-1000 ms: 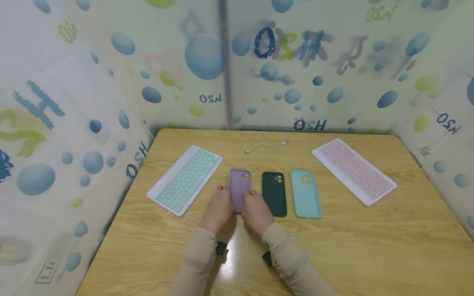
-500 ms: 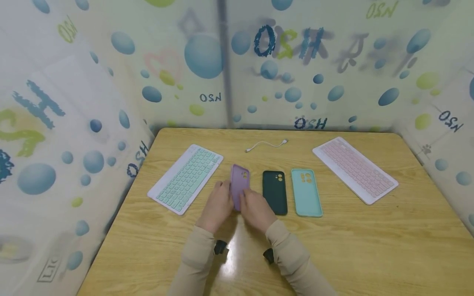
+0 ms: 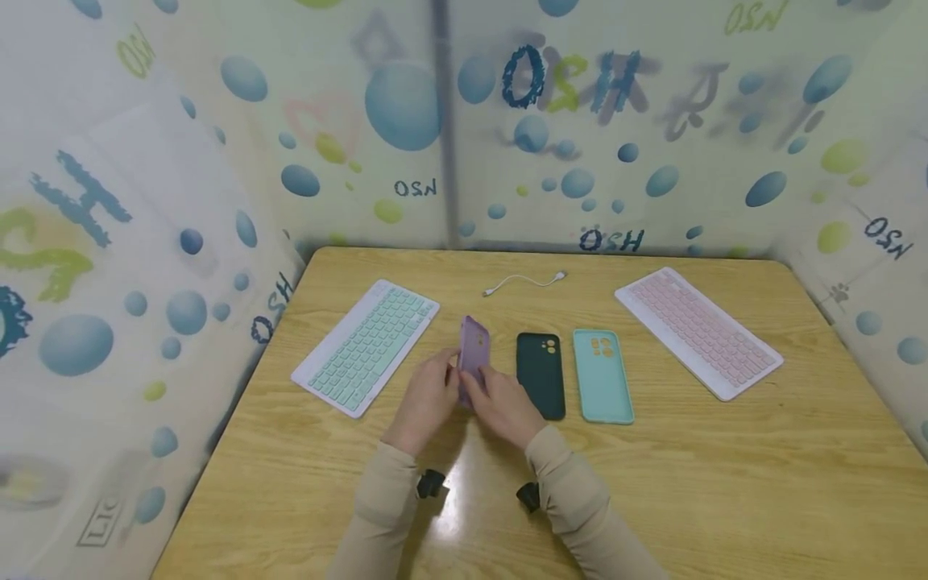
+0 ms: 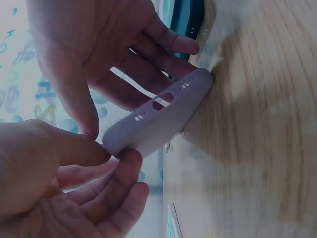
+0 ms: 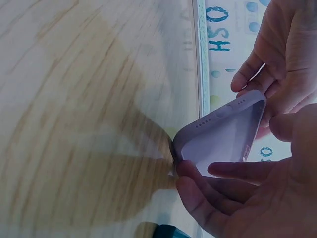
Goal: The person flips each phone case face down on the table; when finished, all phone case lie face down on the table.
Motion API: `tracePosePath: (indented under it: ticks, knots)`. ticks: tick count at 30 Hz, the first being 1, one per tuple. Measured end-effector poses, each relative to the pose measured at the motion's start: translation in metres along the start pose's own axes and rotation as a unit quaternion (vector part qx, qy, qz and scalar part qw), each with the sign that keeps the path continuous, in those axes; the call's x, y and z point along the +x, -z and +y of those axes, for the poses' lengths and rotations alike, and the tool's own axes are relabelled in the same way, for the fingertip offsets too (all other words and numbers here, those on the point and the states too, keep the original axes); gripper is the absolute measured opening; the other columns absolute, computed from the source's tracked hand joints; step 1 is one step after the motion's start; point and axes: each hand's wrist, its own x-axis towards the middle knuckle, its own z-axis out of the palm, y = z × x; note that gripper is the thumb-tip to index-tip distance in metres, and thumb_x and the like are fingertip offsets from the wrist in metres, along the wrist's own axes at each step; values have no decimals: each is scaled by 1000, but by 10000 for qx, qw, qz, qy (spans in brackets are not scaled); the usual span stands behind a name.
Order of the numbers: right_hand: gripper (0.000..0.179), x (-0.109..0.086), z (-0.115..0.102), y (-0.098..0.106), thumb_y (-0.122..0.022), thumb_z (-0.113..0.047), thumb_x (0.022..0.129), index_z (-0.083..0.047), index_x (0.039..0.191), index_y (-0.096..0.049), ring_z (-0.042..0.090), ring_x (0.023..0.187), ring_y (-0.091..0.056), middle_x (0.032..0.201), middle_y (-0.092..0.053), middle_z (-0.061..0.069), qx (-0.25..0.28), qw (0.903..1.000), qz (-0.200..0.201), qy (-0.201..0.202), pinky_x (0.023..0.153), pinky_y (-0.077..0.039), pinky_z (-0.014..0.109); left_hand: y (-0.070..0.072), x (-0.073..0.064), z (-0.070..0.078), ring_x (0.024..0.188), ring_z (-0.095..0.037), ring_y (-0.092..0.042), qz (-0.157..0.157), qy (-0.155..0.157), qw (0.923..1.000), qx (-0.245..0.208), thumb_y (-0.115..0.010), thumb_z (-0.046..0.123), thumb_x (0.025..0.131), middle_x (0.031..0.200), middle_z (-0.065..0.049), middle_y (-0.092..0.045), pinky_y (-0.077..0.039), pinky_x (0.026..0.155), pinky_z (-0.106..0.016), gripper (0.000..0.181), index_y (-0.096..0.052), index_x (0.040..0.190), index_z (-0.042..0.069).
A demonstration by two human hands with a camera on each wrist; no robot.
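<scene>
"So, where's the purple case (image 3: 474, 354)?"

"Mid-surface (image 3: 696, 483), tipped up between the hands; whether its low corner touches down, I can't tell. The left grip (image 3: 424, 403), at seven o'clock from it, pinches one corner. The right grip (image 3: 507, 407), at five, has its fingers spread against the other side."

"What would make the tilt go well?"

"A light pinch, I'd say; the shell looks thin and probably flexes. Let the right fingers bear its face, and mind the dark case (image 3: 542, 374), near at three o'clock."

"Any writing?"

"At twelve, the wall lettering (image 3: 569, 82) reads H2O, reversed. Boxed letters (image 3: 101, 519) at eight are too faint to trust. I can make out no brand on the purple case, and the mint keyboard (image 3: 366, 348) at nine has legends too small to read."
</scene>
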Motion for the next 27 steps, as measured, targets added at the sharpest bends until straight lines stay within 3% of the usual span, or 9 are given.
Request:
tracePosePath:
  ticks: [7,11,17,20,23,25,27]
  knots:
    - [33,1,2,2,-46,-34,104,-5,95,-61,17,70,-58,87,-67,13,106,9997,-197,-75,59,-47,29,2,-2,3,67,-18,-63,54,173,9995,-249,-59,6,95,89,-18,-70,-53,57,-25,27,-62,119,-6]
    - [37,2,3,2,-44,-38,104,-6,97,-62,16,67,-56,81,-64,9,183,9992,-325,-113,57,-46,28,4,-3,5,63,-16,-61,-33,223,9989,-419,-58,5,96,87,-18,-70,-52,54,-25,27,-62,121,-4]
    - [45,2,3,3,-41,-44,104,-5,110,-64,16,71,-57,84,-66,7,225,9990,-383,-38,61,-47,28,4,-4,-2,61,-13,-57,-205,-91,9986,-483,-53,-4,94,82,-12,-69,-48,52,-23,35,-62,127,2]
    - [42,1,4,4,-41,-41,105,-5,115,-61,19,78,-61,89,-67,9,246,9989,-401,-16,66,-50,33,5,-6,-6,69,-19,-64,-461,-171,9977,-466,-52,-10,91,88,-14,-71,-51,57,-26,45,-57,134,4]
    - [46,0,4,5,-40,-40,105,-4,129,-55,24,99,-66,110,-70,15,396,9983,-410,-78,83,-54,41,4,-9,-10,87,-27,-68,-920,-254,9949,-329,-54,-12,88,102,-17,-71,-56,71,-34,55,-49,141,3]
    - [52,0,5,5,-40,-41,105,-3,140,-49,26,115,-62,127,-65,17,503,9978,-401,-147,96,-51,45,2,-10,-13,98,-30,-67,-1294,-337,9908,-190,-58,-8,88,110,-18,-69,-56,82,-40,57,-45,143,2]
    - [56,0,5,5,-40,-41,104,-2,144,-44,27,121,-59,134,-61,18,587,9972,-408,-216,102,-48,47,-2,-11,-15,103,-30,-64,-1605,-416,9861,-99,-63,-2,88,114,-17,-67,-55,89,-43,58,-44,143,1]
